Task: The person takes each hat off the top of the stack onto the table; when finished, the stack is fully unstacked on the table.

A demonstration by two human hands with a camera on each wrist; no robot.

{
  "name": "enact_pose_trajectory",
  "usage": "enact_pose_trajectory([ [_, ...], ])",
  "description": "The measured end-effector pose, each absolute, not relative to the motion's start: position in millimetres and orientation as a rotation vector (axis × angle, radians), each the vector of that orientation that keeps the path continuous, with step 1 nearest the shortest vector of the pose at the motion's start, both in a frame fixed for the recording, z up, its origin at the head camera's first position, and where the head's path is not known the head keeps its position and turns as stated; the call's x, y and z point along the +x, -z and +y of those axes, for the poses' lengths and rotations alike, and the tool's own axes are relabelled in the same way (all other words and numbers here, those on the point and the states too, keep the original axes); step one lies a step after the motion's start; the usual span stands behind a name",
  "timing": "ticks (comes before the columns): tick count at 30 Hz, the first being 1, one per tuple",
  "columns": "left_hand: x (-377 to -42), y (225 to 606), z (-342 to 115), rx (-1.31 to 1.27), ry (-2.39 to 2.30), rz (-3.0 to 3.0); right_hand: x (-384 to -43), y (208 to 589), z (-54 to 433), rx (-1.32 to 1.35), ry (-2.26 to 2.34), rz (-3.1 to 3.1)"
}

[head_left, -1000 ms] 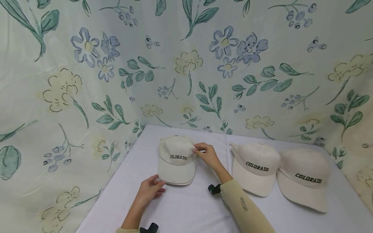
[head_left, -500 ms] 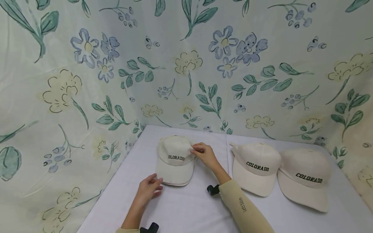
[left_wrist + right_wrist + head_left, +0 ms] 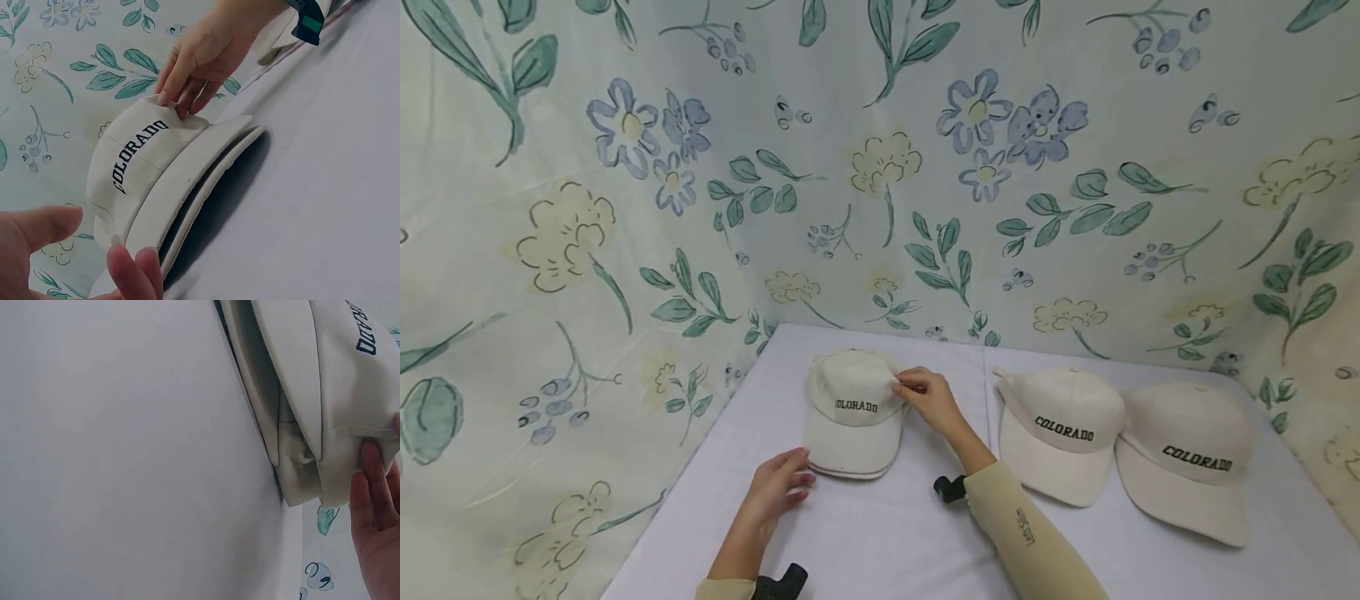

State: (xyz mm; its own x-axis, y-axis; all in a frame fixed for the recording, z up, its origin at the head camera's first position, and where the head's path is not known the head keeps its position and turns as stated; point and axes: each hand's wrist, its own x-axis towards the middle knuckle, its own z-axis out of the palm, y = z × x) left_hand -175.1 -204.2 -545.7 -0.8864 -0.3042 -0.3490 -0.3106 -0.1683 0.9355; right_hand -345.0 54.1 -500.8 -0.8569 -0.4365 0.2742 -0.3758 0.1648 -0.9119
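Observation:
Two cream baseball caps are stacked on the left of the table; the upper cap [image 3: 854,446] has dark COLORADO lettering. Its brim points toward me, and the lower cap's brim [image 3: 209,190] shows beneath it in the left wrist view. My right hand [image 3: 934,400] pinches the right side of the upper cap's crown, as the right wrist view also shows, with fingers [image 3: 375,481] against the fabric. By the brim's left front corner is my left hand [image 3: 769,493], thumb and fingers apart, gripping nothing. Whether its fingertips touch the brim I cannot tell.
Two more cream COLORADO caps, one [image 3: 1060,437] partly against the other [image 3: 1187,458], lie on the right of the white-covered table [image 3: 887,542]. A floral curtain [image 3: 880,208] rises behind the table and along its sides.
My left hand has drawn back slightly from the brim's corner and its fingers have loosened. The stacked caps shifted a little left, then slightly back right. My right hand keeps its pinch.

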Motion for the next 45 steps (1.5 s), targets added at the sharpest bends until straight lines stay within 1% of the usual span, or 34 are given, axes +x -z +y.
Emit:
enact_pose_trajectory([
  [8, -176, 543, -205, -0.739, -2.341, 1.918, -366, 532, 50, -0.764, 1.865, 2.418],
  [15, -174, 541, -202, -0.684, -2.442, 1.841, -366, 530, 50, -0.717, 1.906, 2.398],
  [23, -175, 542, -201, -0.662, -2.474, 1.811, -367, 528, 49, -0.729, 1.924, 2.392],
  [32, -178, 548, -205, -0.585, -2.673, 1.752, -367, 528, 49, -0.734, 1.946, 2.372],
  [39, -193, 549, -202, -0.628, -2.741, 1.775, -366, 524, 48, -0.749, 1.942, 2.384],
  [45, -200, 545, -201, -0.679, -2.714, 1.827, -348, 490, 53, -0.78, 1.937, 2.34],
])
